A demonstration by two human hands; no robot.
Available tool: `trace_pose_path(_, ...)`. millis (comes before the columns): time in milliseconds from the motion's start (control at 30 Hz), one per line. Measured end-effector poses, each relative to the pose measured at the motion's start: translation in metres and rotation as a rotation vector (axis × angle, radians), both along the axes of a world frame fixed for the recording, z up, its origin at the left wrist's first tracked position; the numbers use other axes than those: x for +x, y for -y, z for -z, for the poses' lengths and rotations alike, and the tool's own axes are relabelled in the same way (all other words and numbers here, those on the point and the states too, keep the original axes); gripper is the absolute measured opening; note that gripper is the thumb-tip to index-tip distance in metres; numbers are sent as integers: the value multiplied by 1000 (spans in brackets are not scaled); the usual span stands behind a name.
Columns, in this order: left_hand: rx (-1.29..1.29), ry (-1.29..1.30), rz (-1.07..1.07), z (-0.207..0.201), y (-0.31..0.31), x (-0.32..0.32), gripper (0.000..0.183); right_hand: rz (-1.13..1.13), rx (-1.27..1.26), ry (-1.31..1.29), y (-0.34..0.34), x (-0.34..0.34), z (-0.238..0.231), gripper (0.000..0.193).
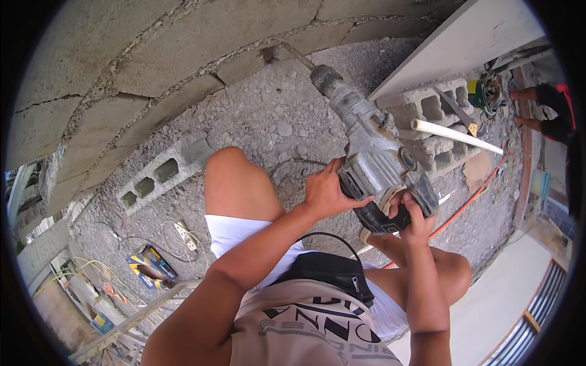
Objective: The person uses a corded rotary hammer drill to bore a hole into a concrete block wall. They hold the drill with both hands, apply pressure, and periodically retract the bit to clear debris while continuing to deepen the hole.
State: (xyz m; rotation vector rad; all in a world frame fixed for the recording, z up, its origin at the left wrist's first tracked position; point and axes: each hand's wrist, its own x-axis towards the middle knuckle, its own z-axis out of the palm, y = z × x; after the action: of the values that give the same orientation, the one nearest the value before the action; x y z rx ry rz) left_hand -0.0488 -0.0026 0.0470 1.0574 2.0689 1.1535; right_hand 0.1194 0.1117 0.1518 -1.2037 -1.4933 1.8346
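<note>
Drill (371, 152) | left fingers (335, 167) gripping side | right fingers (414, 208) round rear handle (378, 220)

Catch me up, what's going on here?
Someone's left grip is on the side of a grey demolition hammer, the right grip on its rear handle. The bit points at the foot of a block wall, beside a dark hole. Whether it's running, I can't tell.
</note>
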Motion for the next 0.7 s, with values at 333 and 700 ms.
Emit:
trace_pose_path(333,51,35,-90,-13,-26,3,103,-13,104,101,-27,-32,-38,15)
trace_pose_path(700,123,48,-92,-7,-23,3,96,6,77,95,-24,-32,-29,19)
